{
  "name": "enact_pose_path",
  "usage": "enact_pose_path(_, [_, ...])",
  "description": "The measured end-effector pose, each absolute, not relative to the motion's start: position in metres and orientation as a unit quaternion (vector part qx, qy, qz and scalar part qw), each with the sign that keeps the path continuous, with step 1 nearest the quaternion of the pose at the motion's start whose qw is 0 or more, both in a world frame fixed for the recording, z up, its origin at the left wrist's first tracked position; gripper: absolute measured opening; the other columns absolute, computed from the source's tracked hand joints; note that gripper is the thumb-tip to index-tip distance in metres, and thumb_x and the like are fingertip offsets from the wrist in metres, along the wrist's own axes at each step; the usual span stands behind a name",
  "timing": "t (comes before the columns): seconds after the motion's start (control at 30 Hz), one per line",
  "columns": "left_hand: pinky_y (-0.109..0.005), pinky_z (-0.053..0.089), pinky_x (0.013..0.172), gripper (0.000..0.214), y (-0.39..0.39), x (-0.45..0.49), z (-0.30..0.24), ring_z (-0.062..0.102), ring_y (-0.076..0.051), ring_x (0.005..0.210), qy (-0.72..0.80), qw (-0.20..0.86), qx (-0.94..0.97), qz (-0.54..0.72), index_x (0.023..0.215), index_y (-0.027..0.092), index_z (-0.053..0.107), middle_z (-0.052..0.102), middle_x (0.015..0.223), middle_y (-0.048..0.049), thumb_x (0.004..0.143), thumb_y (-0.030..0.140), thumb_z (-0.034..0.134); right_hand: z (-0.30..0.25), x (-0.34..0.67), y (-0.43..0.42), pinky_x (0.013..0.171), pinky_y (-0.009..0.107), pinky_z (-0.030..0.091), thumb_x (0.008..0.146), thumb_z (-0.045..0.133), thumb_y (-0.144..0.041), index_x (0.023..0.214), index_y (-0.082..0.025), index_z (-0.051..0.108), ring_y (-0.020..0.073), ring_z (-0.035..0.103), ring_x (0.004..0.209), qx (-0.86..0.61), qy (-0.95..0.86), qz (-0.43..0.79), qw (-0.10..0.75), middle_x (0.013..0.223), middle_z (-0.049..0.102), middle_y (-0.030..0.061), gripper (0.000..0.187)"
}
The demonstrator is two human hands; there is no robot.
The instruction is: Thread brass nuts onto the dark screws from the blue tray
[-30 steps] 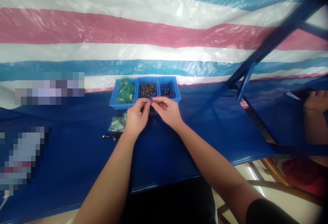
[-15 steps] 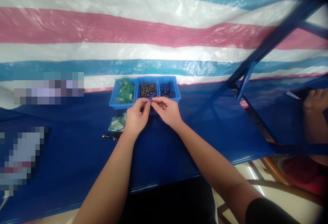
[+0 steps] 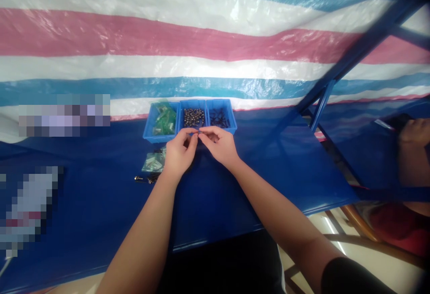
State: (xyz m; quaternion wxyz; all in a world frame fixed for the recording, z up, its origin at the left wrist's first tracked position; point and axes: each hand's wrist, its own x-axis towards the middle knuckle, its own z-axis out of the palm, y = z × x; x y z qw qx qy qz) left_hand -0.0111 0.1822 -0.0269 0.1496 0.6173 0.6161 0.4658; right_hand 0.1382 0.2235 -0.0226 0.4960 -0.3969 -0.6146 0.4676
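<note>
My left hand (image 3: 182,147) and my right hand (image 3: 219,144) meet fingertip to fingertip just in front of three blue bins. Both are closed in a pinch, and whatever lies between the fingertips is too small and covered to name. Behind the hands, the middle bin (image 3: 192,102) holds many small brass-coloured metal parts (image 3: 194,117). Dark thin pieces (image 3: 219,117) lie in the right bin (image 3: 230,105). Green plastic packaging (image 3: 165,119) fills much of the left bin (image 3: 148,126). Beside my left wrist are a clear bag of pale pieces (image 3: 153,162) and some black-and-gold parts (image 3: 152,178).
The bins stand on a blue table (image 3: 110,195) against a striped plastic sheet (image 3: 201,43). A blue metal frame (image 3: 352,52) slants up on the right. Beyond it are another person's hand (image 3: 414,131) and a wooden chair (image 3: 359,224). Blurred-out items lie at the left.
</note>
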Motion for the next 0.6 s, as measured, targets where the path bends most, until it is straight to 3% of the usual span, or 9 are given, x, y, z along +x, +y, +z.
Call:
enact_pose_path(0.37, [-0.026, 0.048, 0.065, 0.026, 0.1834, -0.012, -0.0301, 0.061, -0.013, 0.059, 0.612, 0.179, 0.617, 0.461, 0.111, 0.021, 0.064, 0.065, 0.069, 0.0018, 0.1, 0.041, 0.051, -0.0214, 0.1374, 0.2228, 0.077, 0.032, 0.063, 0.081, 0.074, -0.034, 0.098, -0.021, 0.076, 0.016, 0.073, 0.078, -0.399, -0.612, 0.478, 0.487, 0.088, 0.078, 0.0034, 0.021])
enact_pose_path(0.6, [-0.025, 0.047, 0.064, 0.028, 0.183, -0.0114, -0.0292, 0.06, -0.012, 0.059, 0.612, 0.18, 0.619, 0.457, 0.101, 0.02, 0.063, 0.063, 0.067, 0.0023, 0.101, 0.044, 0.049, -0.0238, 0.1371, 0.2231, 0.078, 0.03, 0.062, 0.081, 0.074, -0.031, 0.099, -0.02, 0.076, 0.015, 0.073, 0.078, -0.389, -0.617, 0.474, 0.493, 0.09, 0.078, 0.0039, 0.021])
